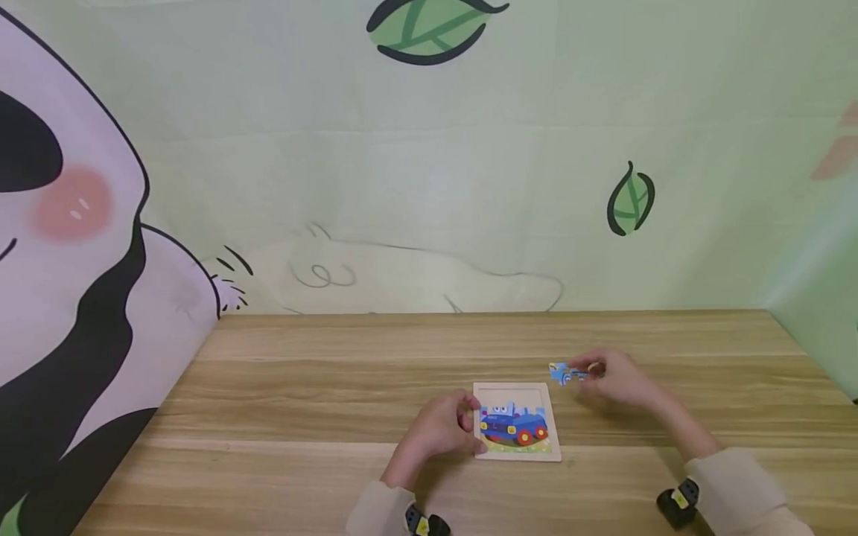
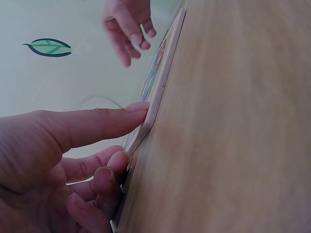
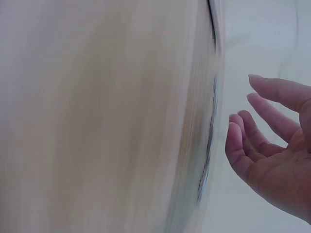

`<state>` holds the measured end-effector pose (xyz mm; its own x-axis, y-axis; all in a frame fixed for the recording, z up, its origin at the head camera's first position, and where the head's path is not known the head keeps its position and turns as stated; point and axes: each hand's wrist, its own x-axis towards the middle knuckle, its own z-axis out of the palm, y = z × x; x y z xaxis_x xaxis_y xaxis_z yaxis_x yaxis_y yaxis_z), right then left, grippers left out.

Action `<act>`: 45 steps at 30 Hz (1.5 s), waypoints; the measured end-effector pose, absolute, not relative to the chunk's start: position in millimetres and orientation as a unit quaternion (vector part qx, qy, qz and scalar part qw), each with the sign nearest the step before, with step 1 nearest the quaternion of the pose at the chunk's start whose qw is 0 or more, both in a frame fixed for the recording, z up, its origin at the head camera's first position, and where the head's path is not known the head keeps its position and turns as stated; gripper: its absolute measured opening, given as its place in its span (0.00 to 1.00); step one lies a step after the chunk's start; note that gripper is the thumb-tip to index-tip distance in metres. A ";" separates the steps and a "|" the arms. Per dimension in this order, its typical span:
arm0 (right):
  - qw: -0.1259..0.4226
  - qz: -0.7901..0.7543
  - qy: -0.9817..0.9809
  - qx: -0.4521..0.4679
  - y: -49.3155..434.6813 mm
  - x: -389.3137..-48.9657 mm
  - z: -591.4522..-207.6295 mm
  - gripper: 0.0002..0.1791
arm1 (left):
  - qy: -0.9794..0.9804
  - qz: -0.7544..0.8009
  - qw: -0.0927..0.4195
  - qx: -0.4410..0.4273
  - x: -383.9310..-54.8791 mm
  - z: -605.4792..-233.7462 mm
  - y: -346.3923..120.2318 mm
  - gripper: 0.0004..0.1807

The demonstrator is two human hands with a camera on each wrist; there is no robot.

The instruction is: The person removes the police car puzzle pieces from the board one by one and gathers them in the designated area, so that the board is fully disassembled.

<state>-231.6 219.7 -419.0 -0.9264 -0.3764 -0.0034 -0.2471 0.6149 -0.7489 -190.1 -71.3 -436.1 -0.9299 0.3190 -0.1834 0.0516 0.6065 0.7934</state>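
A wooden jigsaw puzzle board (image 1: 516,456) with a pale raised rim lies on the table, a blue cartoon vehicle with red and yellow wheels filling its lower part. My left hand (image 1: 439,424) holds the board's left edge, and the left wrist view shows its thumb (image 2: 107,122) on the rim with the fingers curled beside it. Beyond the board's upper right corner lies a blue puzzle piece (image 1: 559,373), partly hidden by my right hand (image 1: 617,378). In the right wrist view the right hand's loosely bent fingers (image 3: 272,90) hold nothing.
The wood-grain table (image 1: 302,402) runs back to a pale green wall cloth (image 1: 429,186) printed with leaves and a large panda figure at left. Both wrists wear small black devices (image 1: 678,502) over light sleeves.
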 end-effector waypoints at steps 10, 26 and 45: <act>0.148 -0.411 0.868 -0.235 158.0 -221.5 -422.9 0.20 | 0.883 0.431 0.154 0.110 -191.2 -437.6 -72.0 0.27; 0.151 -0.394 0.872 -0.250 122.7 -216.5 -429.1 0.16 | 0.884 0.425 0.154 0.117 -192.4 -436.8 -73.9 0.26; 0.106 -0.313 0.914 -0.234 111.4 -207.7 -428.1 0.13 | 0.874 0.437 0.166 0.134 -192.0 -436.4 -75.3 0.29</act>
